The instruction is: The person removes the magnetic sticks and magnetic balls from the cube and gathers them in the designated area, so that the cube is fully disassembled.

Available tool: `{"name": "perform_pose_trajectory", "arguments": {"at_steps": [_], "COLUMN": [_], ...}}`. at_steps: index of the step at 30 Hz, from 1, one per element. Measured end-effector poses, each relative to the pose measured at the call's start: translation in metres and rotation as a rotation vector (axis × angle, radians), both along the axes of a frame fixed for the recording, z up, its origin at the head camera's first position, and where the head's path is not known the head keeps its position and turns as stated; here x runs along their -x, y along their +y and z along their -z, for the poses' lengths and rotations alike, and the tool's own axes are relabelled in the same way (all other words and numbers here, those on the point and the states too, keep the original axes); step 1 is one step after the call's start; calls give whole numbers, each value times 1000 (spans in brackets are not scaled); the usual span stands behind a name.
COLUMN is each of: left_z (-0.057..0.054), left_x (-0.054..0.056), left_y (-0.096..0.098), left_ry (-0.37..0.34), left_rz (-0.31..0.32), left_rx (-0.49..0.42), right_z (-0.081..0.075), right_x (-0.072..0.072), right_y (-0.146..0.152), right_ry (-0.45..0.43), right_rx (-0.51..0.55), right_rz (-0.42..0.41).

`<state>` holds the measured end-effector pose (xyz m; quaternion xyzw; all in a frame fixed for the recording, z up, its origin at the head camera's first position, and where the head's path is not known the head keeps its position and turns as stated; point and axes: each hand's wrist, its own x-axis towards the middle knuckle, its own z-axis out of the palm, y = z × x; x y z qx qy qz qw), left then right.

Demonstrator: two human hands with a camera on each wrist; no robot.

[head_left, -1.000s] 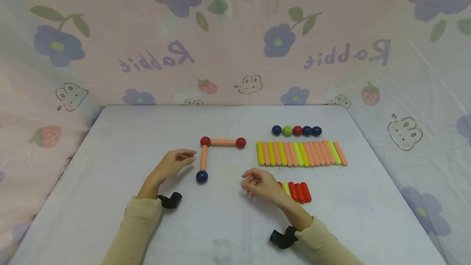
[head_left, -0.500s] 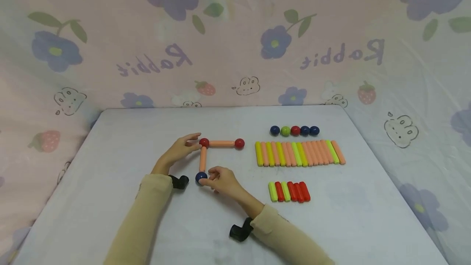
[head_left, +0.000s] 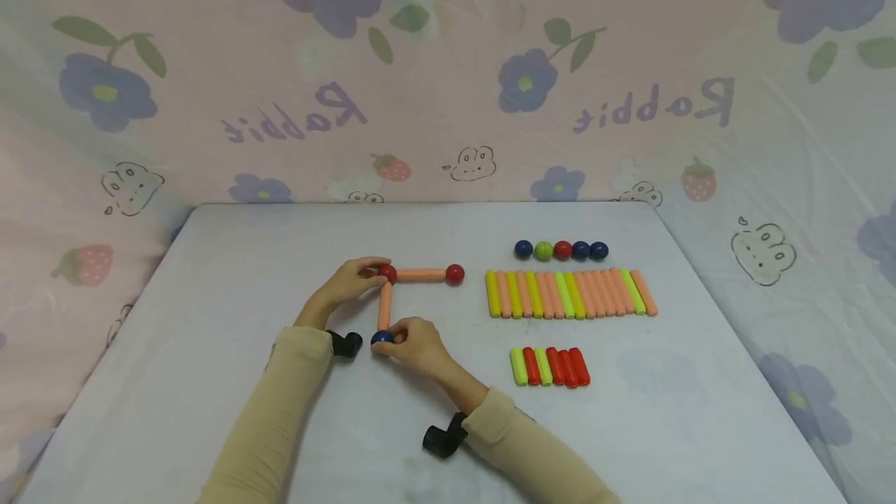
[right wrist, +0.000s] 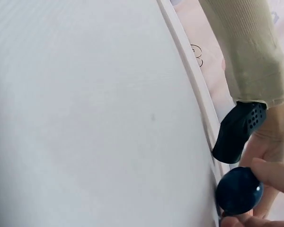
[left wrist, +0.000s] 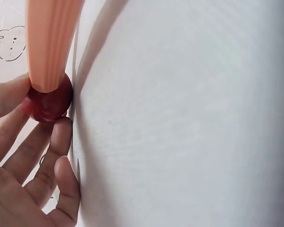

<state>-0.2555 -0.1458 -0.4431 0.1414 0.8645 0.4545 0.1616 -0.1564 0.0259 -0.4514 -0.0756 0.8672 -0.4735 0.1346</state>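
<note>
In the head view, two peach-coloured sticks and three balls form an L on the white table point(head_left: 616, 434). My left hand point(head_left: 344, 285) grips the red ball point(head_left: 388, 275) at the corner, its thumb and fingers around it in the left wrist view. One peach stick point(head_left: 422, 275) runs right from there to a second red ball point(head_left: 455, 274). Another peach stick point(head_left: 385, 307) comes toward me and ends at a dark blue ball point(right wrist: 239, 190). My right hand point(head_left: 420, 347) pinches that blue ball between thumb and fingers.
On the right lies a long row of yellow, green and peach sticks point(head_left: 570, 294). Behind it several loose balls point(head_left: 563, 250) line up. A shorter row of red and green sticks point(head_left: 550, 366) sits nearer. A printed curtain point(head_left: 448, 76) hangs behind the table.
My right hand has come left from beside the short sticks to the blue ball and now pinches it. My left hand has moved forward and right onto the corner red ball.
</note>
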Motion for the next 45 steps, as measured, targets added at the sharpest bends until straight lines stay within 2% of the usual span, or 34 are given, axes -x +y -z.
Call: {"name": "perform_pose_trajectory", "arguments": {"at_steps": [12, 20, 24, 32, 36, 43, 45], "left_z": [4, 1, -2, -2, -4, -4, -6], "left_x": [-11, -31, -41, -53, -61, -73, -77], "left_y": [-8, -13, -14, -16, -16, -12, -10], "left_ry": [13, -2, 3, 37, 75, 118, 111], "left_rz": [-55, -110, -115, -122, -106, -6, 20], "left_rx": [30, 63, 86, 146, 141, 176, 188], "right_z": [-6, -14, -16, -17, -19, -17, -16], "right_x": [-4, -5, -6, -5, -3, 3, 5], "right_y": [14, 31, 39, 53, 58, 62, 63], "right_ry": [-62, -86, -70, -48, -20, 34, 49], "right_rx": [-71, -173, -201, -225, -261, -331, -347], "right_rz": [-140, -233, -252, -227, -202, -149, -138]}}
